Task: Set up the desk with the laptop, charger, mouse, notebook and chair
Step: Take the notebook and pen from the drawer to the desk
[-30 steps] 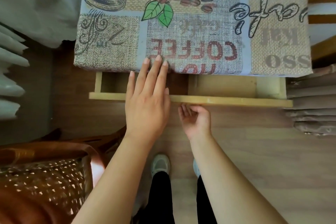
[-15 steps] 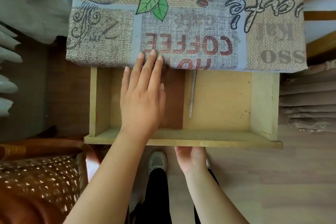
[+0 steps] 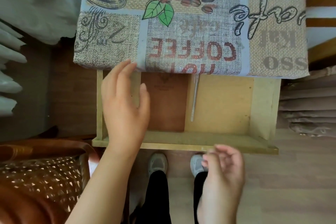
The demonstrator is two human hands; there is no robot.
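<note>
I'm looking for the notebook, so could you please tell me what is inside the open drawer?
The drawer holds a brown notebook and a thin pen. The left hand hides its left part, and the tablecloth covers its back.

The brown notebook (image 3: 166, 103) lay flat in the pulled-out wooden drawer (image 3: 181, 144), its far end hidden under the surface (image 3: 190, 23) (covered in a coffee-print cloth). The woven-seat chair (image 3: 40, 178) stood at eight o'clock from the drawer, beside the surface.
</note>
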